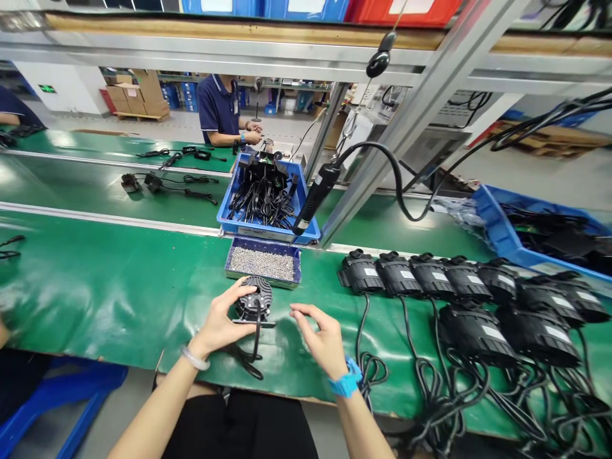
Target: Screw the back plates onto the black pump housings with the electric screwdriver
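Note:
My left hand (220,324) grips a round black finned part (253,299) that stands tilted on the green bench (119,287), with its black cable (255,344) trailing toward me. A short way to the right of the part, my right hand (321,336) hovers with its fingers curled loosely and apart, holding nothing. Just behind the part sits a small blue tray of silver screws (263,262).
A blue bin of black cabled parts (265,194) stands behind the screw tray. A hanging electric screwdriver (313,197) dangles over it. A row of black finished units (459,280) with cables lies to the right. Another blue bin (497,229) sits far right. A person in dark blue works across the conveyor.

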`<state>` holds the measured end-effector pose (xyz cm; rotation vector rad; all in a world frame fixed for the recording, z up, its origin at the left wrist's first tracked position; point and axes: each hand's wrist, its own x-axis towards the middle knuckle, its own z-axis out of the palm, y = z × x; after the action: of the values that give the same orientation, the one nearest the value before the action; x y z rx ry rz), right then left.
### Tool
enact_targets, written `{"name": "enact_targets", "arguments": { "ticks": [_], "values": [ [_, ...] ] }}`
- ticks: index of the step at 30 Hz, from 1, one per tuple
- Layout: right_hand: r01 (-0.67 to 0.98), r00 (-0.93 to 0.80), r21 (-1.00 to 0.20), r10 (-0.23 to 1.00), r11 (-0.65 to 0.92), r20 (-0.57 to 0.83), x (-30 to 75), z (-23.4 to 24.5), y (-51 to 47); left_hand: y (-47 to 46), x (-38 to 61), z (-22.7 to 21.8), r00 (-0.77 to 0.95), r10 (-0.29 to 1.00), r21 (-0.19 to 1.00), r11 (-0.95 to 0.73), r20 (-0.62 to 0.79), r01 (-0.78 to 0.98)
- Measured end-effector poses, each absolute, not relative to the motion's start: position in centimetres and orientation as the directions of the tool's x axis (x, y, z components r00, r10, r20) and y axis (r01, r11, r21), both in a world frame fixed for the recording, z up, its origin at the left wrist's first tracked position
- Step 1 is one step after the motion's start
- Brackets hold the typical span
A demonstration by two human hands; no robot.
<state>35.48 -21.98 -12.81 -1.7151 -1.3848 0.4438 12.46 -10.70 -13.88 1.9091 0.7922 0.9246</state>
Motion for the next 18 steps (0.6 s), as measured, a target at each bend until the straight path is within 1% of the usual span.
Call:
{"name": "enact_targets", "arguments": {
  "ticks": [3, 5, 7, 9, 11, 12, 14, 15, 16, 18],
  "values": [
    [0.670, 0.263, -0.741, 0.949, -0.050, 0.174, 36.8, -12.5, -18.2, -10.7, 12.4, -13.4, 0.576, 0.770, 0.857, -0.468, 0.274, 0.217],
    [0.717, 0.192, -0.694, 0.976, -0.067, 0.105, 37.8, -12.6, -14.7, -10.9, 12.0, -12.8, 0.618, 0.740, 0.852, -0.479, 0.264, 0.210],
    [0.764, 0.103, -0.641, 0.995, -0.075, 0.007, 38.7, -13.1, -10.9, -11.0, 11.2, -12.2, 0.680, 0.688, 0.866, -0.475, 0.253, 0.158],
    [0.799, 0.009, -0.597, 0.994, -0.070, -0.105, 39.3, -13.8, -7.5, -10.5, 10.0, -11.8, 0.731, 0.631, 0.892, -0.447, 0.260, 0.069],
    [0.822, -0.075, -0.567, 0.977, -0.054, -0.202, 39.6, -14.6, -5.2, -9.2, 8.9, -11.6, 0.741, 0.614, 0.908, -0.419, 0.272, 0.014],
    [0.832, -0.112, -0.554, 0.964, -0.042, -0.241, 39.7, -15.0, -4.4, -8.2, 8.6, -11.6, 0.736, 0.622, 0.907, -0.420, 0.268, 0.025],
    [0.849, -0.172, -0.528, 0.939, -0.013, -0.299, 39.8, -15.6, -3.8, -5.7, 8.6, -11.8, 0.737, 0.638, 0.874, -0.465, 0.223, 0.138],
    [0.857, -0.194, -0.516, 0.929, 0.004, -0.315, 39.8, -15.9, -3.7, -4.2, 9.1, -12.0, 0.751, 0.636, 0.828, -0.510, 0.180, 0.234],
    [0.862, -0.210, -0.506, 0.924, 0.021, -0.320, 39.9, -16.0, -3.9, -2.8, 9.8, -12.3, 0.769, 0.627, 0.762, -0.557, 0.125, 0.330],
    [0.866, -0.218, -0.498, 0.933, 0.049, -0.287, 40.1, -16.1, -4.3, -0.1, 12.2, -13.0, 0.796, 0.606, 0.576, -0.645, -0.015, 0.502]
  ]
}}
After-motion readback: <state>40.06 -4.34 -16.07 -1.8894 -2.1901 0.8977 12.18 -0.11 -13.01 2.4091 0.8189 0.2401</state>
